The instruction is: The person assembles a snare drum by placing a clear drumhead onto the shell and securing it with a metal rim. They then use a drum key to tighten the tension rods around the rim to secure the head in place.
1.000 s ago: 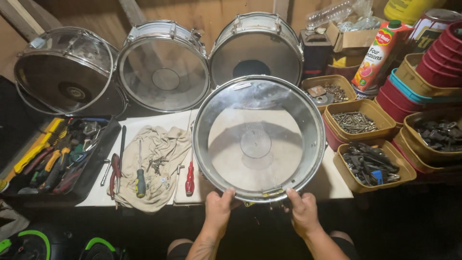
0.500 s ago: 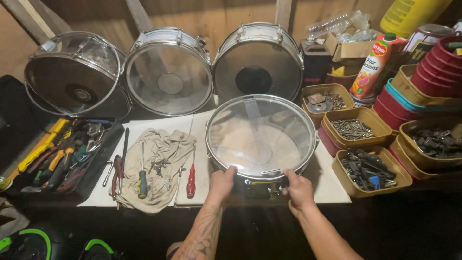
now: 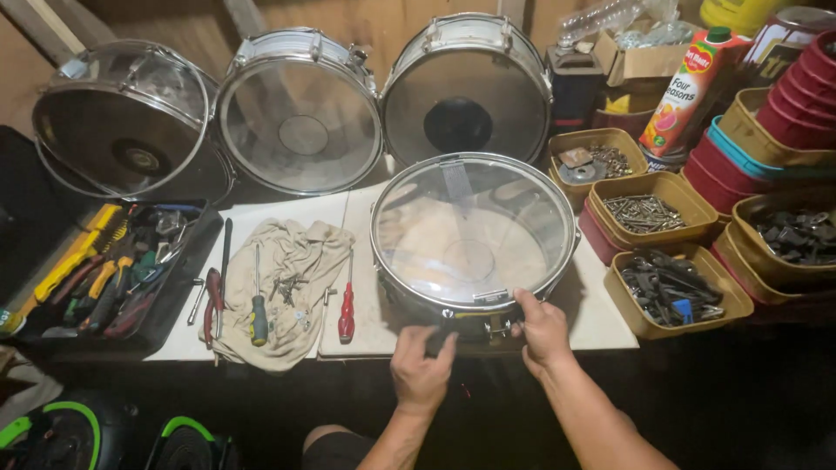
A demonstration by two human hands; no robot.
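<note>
A snare drum point(image 3: 470, 235) with a clear head and a chrome rim lies flat on the white board point(image 3: 601, 322). My left hand point(image 3: 421, 370) rests against the drum's near side, fingers spread on the shell below the rim. My right hand point(image 3: 542, 329) grips the near rim by a metal lug. To the left, a beige cloth point(image 3: 283, 287) carries small screws, a screwdriver with a yellow-and-black handle point(image 3: 258, 313) and a red-handled screwdriver point(image 3: 347, 318).
Three more drums point(image 3: 300, 109) lean against the wooden back wall. A black tool tray point(image 3: 113, 270) sits at the left. Tan tubs of screws and metal parts point(image 3: 670, 283) stand at the right, with stacked red tubs point(image 3: 801, 87) and a juice carton point(image 3: 692, 87) behind.
The drum was tilted up toward me a second ago; it has come down flat onto the board. Both hands stayed at its near rim, the left sliding down onto the shell.
</note>
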